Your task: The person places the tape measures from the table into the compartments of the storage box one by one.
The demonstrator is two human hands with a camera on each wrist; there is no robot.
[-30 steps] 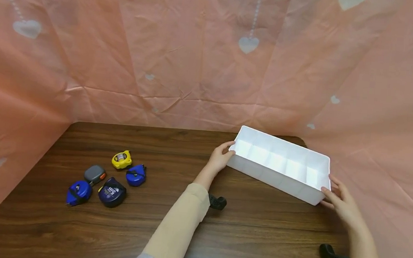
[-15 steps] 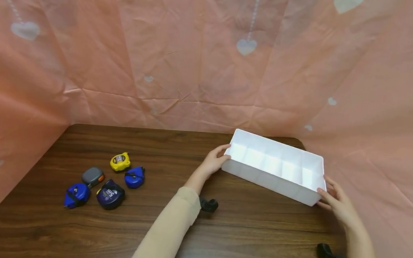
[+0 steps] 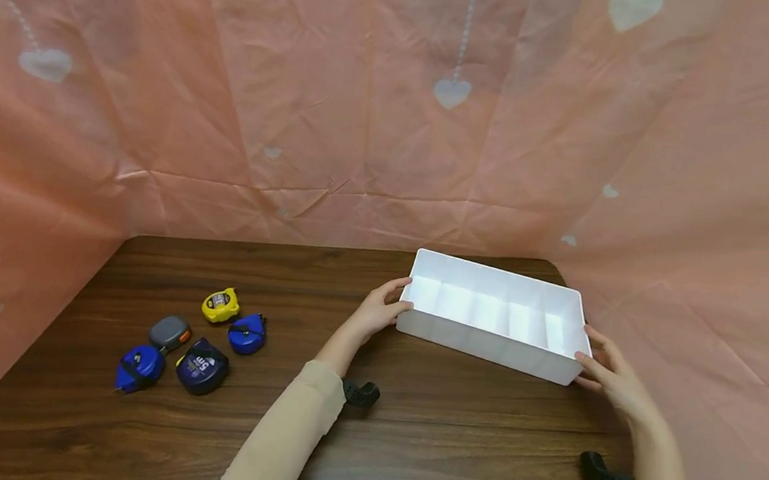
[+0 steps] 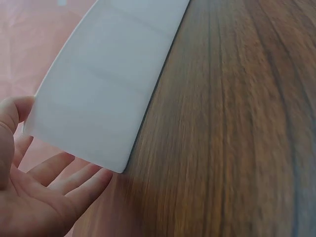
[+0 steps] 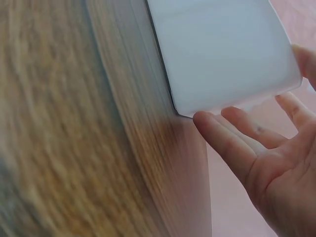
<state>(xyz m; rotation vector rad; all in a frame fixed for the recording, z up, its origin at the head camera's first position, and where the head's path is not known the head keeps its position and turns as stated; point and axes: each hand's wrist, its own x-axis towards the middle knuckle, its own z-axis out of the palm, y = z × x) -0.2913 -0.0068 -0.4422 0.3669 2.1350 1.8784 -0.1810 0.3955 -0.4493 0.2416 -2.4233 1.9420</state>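
Observation:
A long white plastic box (image 3: 485, 340), its inside marked off into several sections, sits slightly askew at the back right of the table. At its left end my left hand (image 3: 373, 311) holds the wall, thumb at the rim and fingers against the outer face. The right hand (image 3: 619, 382) holds the opposite end the same way. In the left wrist view, fingertips of the left hand (image 4: 54, 192) touch the end wall of the box (image 4: 103, 84) near its bottom edge. The right wrist view has the right hand (image 5: 276, 158) with fingertips against the box (image 5: 227, 54).
Tape measures lie at the table's left: a yellow one (image 3: 221, 305), a blue one (image 3: 247, 334), a grey one (image 3: 169, 332), a dark blue one (image 3: 202, 367) and another blue one (image 3: 140, 368). A pink curtain (image 3: 340, 114) encloses the wooden table (image 3: 449, 444).
Both hands have shifted the white box to the left and slightly nearer, turning it a little straighter. The tape measures keep their places on the table; the head view has tilted slightly.

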